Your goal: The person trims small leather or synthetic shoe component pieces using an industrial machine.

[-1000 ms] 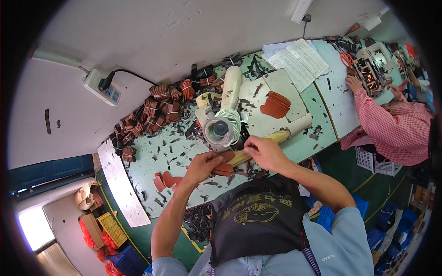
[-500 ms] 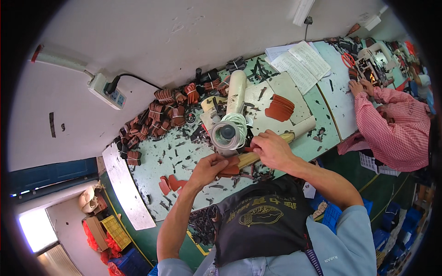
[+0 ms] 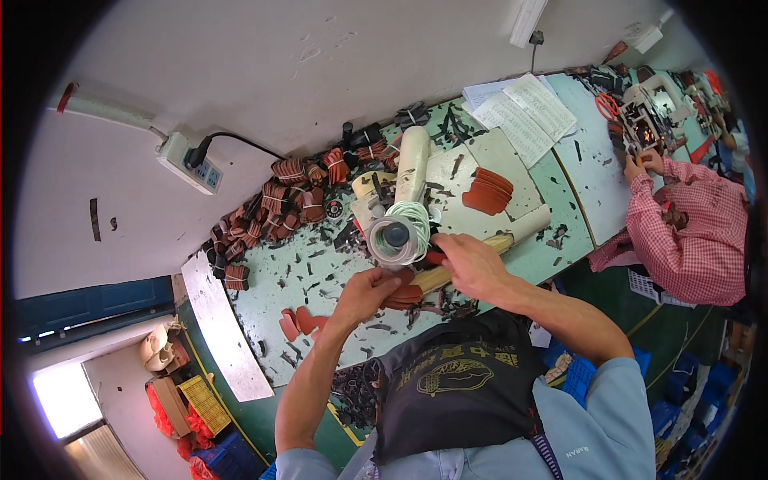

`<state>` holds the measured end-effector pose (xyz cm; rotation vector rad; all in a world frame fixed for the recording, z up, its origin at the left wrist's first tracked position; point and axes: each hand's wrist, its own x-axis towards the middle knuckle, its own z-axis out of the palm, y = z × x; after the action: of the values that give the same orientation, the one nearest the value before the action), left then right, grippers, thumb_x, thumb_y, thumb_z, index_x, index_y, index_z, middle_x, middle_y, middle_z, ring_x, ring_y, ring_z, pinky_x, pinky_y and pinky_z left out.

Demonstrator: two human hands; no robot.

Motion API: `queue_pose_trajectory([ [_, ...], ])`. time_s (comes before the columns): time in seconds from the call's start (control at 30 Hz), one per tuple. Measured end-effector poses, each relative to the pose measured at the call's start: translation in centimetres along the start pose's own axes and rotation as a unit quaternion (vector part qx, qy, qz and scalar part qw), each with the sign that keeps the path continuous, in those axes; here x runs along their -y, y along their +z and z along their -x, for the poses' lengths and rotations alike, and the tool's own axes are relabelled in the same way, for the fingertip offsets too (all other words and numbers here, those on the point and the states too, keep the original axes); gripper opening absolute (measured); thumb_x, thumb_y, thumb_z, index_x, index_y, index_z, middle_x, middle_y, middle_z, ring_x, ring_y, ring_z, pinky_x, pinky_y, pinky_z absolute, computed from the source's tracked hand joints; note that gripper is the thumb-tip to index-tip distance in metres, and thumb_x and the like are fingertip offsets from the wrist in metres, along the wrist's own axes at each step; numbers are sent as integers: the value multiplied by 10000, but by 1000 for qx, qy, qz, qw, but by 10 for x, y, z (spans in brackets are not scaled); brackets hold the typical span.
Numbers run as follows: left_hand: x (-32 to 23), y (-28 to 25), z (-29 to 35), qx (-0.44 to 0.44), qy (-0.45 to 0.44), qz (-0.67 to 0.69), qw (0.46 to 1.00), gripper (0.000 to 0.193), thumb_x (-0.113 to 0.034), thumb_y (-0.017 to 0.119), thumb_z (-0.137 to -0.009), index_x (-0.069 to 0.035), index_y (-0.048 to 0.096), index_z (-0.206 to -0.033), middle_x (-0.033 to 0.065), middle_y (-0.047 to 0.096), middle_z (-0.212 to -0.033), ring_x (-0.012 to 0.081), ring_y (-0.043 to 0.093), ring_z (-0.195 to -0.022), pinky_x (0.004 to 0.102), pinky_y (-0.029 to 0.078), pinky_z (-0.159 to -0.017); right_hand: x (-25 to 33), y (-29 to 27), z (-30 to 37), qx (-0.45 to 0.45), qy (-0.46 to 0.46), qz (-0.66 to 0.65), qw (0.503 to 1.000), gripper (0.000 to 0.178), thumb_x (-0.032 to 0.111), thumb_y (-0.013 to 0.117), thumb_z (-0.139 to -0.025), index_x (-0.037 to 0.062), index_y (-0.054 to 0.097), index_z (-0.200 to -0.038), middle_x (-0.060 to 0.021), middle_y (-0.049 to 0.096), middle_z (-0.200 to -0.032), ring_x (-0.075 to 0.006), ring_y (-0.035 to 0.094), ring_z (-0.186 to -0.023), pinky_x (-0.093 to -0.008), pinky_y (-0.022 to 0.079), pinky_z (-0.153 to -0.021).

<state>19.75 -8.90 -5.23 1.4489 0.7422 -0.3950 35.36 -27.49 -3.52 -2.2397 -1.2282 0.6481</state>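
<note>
A white machine arm (image 3: 413, 160) stands on the pale green bench, its round end wrapped in a coil of white cord (image 3: 418, 220). Just left of that end, my left hand (image 3: 368, 298) is closed, pinching a reddish-brown leather piece (image 3: 406, 275). Beneath those fingers sits a small stack of similar pieces (image 3: 404, 298). Over to the right of the machine, my right hand (image 3: 474, 268) has its fingers closed on another reddish-brown piece (image 3: 434, 258), partly hidden by the machine. A yellowish wooden strip (image 3: 436, 280) runs under the right hand.
Banded leather bundles (image 3: 276, 200) line the wall. A fanned reddish stack (image 3: 487, 190) lies right of the machine, with loose pieces (image 3: 300, 322) at left. Dark scraps litter the bench. Open papers (image 3: 532, 116) lie behind. A co-worker in a checked shirt (image 3: 688, 232) works at the right.
My right fingers have shifted slightly left and more of the reddish piece shows by them. My left hand stays at the stack. The co-worker's hands have moved.
</note>
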Motion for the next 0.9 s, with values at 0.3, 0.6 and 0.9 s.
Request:
queue_pose_trajectory([
  [0.3,-28,7,-3,-2,-39,-86,996,284,-185,652,-892,54,657,-1045,89,705,-873,100,643,-781,242,518,-685,2,-2,-2,-46,-87,-22,995,187,24,602,-779,48,592,-963,-113,594,-919,-322,553,-943,-422,463,-795],
  [0.6,-10,-7,8,-68,-14,-96,993,254,-168,679,-870,37,655,-1020,65,691,-831,82,627,-719,234,498,-640,-9,-13,4,57,-19,-32,998,176,33,590,-814,49,621,-986,-126,586,-950,-322,552,-984,-425,457,-838],
  [0.9,-28,2,15,6,14,55,998,301,-150,657,-879,61,638,-1094,139,710,-942,126,675,-834,261,526,-732,8,-3,-4,32,-32,48,998,295,-1,589,-736,-6,590,-1031,-152,592,-955,-327,560,-936,-420,469,-830],
])
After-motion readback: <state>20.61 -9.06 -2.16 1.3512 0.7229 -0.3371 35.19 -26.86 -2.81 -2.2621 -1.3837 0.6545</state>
